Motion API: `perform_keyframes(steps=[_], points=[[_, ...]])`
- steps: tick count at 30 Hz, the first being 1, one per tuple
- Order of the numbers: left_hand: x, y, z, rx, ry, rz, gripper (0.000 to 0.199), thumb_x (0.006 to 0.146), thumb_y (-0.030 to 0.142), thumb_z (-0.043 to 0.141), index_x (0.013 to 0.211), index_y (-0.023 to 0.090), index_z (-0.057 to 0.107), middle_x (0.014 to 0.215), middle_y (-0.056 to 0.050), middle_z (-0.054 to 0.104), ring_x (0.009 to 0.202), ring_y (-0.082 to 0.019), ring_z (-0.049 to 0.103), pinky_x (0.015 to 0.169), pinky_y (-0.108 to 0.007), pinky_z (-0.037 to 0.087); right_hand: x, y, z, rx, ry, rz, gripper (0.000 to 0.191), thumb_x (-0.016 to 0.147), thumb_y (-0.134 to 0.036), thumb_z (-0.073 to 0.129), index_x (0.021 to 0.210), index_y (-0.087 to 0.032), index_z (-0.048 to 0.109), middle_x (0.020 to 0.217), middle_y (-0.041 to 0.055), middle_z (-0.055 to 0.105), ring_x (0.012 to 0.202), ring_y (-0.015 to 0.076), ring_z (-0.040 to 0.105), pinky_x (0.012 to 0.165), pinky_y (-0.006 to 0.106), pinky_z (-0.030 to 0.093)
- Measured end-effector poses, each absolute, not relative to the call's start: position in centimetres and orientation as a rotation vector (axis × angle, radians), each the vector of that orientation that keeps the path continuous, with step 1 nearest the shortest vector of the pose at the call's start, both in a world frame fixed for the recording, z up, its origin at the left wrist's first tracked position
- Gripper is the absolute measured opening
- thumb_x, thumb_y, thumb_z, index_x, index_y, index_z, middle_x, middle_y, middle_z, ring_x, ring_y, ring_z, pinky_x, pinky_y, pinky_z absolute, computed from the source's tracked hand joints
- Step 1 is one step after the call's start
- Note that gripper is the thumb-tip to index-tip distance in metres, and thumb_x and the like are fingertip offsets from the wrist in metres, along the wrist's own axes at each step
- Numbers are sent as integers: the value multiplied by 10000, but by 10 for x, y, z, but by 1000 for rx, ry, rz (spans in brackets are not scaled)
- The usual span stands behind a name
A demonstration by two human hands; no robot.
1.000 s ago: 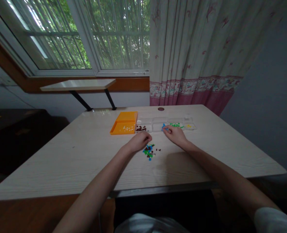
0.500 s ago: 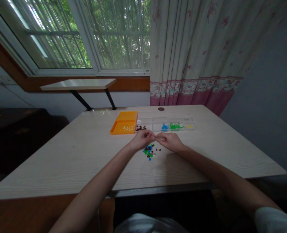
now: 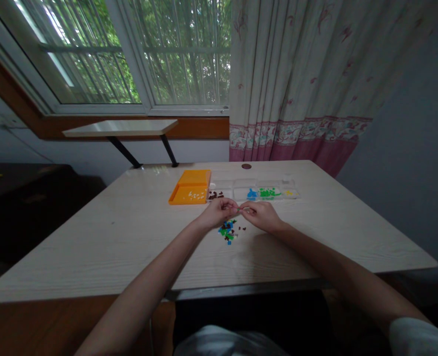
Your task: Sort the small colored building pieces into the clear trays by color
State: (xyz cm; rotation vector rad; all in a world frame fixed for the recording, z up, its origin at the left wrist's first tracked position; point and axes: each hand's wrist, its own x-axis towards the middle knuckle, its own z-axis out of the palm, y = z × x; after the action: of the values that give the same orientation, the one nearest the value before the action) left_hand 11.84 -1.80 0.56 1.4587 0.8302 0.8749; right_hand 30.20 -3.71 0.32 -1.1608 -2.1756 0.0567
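My left hand (image 3: pixel 219 211) and my right hand (image 3: pixel 260 214) meet fingertip to fingertip above the desk, both closed in a pinch. Between the fingertips shows a tiny greenish piece (image 3: pixel 238 209), mostly covered by the fingers and too small to make out fully. Just below lies a loose pile of small plastic pieces (image 3: pixel 227 230) in blue, green, dark brown and white. A couple of brown bits (image 3: pixel 244 229) rest to the right of the pile.
Behind my hands, an open orange case (image 3: pixel 189 177) holds white pieces. Beside it stands a clear compartment tray (image 3: pixel 241 184) with brown, blue, green and yellow pieces sorted apart. A raised shelf (image 3: pixel 122 128) on black legs stands at the desk's (image 3: pixel 130 247) back left.
A speck of green now shows between my fingertips. Both hands stay nearly in place, and the pile and containers look the same.
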Motion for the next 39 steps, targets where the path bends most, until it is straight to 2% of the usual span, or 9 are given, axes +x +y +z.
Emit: perform_keyframes(steps=[4, 8, 13, 17, 22, 29, 35, 39], points=[[118, -20, 8, 1565, 846, 882, 273, 639, 324, 663, 749, 83, 596, 571, 13, 522, 505, -56, 432, 477, -172, 294, 303, -37, 4, -1123, -2203, 38, 155, 770, -286, 546, 836, -215, 668, 519, -30, 573, 488, 87, 506, 541, 187, 333], [114, -23, 14, 1891, 981, 839, 213, 715, 282, 578, 780, 87, 635, 653, -29, 588, 570, -83, 478, 520, -184, 343, 309, -36, 11, -1114, -2129, 7, 175, 779, -296, 527, 815, -190, 661, 498, -31, 537, 465, 82, 486, 524, 180, 342], [110, -26, 16, 2281, 1052, 541, 191, 727, 259, 556, 751, 114, 678, 614, -31, 609, 540, -94, 487, 513, -187, 341, 321, -32, 19, -1153, -1964, -63, 189, 780, -305, 523, 803, -179, 662, 475, -35, 497, 442, 79, 456, 511, 180, 350], [111, -27, 17, 2392, 1044, 516, 170, 711, 226, 547, 744, 129, 682, 647, -35, 629, 571, -106, 513, 545, -188, 358, 325, -29, 19, -1108, -1926, -109, 195, 782, -318, 530, 788, -176, 664, 456, -39, 482, 428, 76, 436, 513, 183, 352], [110, -27, 16, 2419, 992, 536, 172, 693, 171, 523, 744, 136, 683, 666, -38, 636, 591, -114, 529, 568, -188, 372, 324, -30, 17, -1108, -1930, -117, 217, 792, -344, 519, 797, -189, 671, 472, -30, 514, 442, 81, 449, 530, 188, 362], [108, -25, 14, 2405, 964, 623, 191, 748, 212, 509, 790, 152, 686, 707, -53, 648, 642, -136, 557, 598, -203, 396, 333, -24, 19, -1230, -1975, -162, 251, 804, -360, 489, 834, -194, 675, 522, -5, 564, 497, 104, 500, 559, 210, 358], [110, -25, 16, 2257, 1014, 751, 214, 781, 236, 503, 826, 124, 680, 805, -85, 662, 730, -158, 575, 645, -229, 417, 366, -1, 15, -1515, -1947, -208, 218, 789, -333, 492, 849, -214, 664, 578, -4, 594, 544, 129, 532, 526, 224, 321], [113, -24, 13, 2069, 1073, 827, 230, 774, 273, 520, 827, 116, 680, 776, -74, 666, 691, -152, 564, 620, -239, 416, 380, 8, 12, -1693, -1894, -215, 229, 784, -343, 493, 855, -226, 677, 583, 6, 605, 549, 142, 527, 513, 233, 305]])
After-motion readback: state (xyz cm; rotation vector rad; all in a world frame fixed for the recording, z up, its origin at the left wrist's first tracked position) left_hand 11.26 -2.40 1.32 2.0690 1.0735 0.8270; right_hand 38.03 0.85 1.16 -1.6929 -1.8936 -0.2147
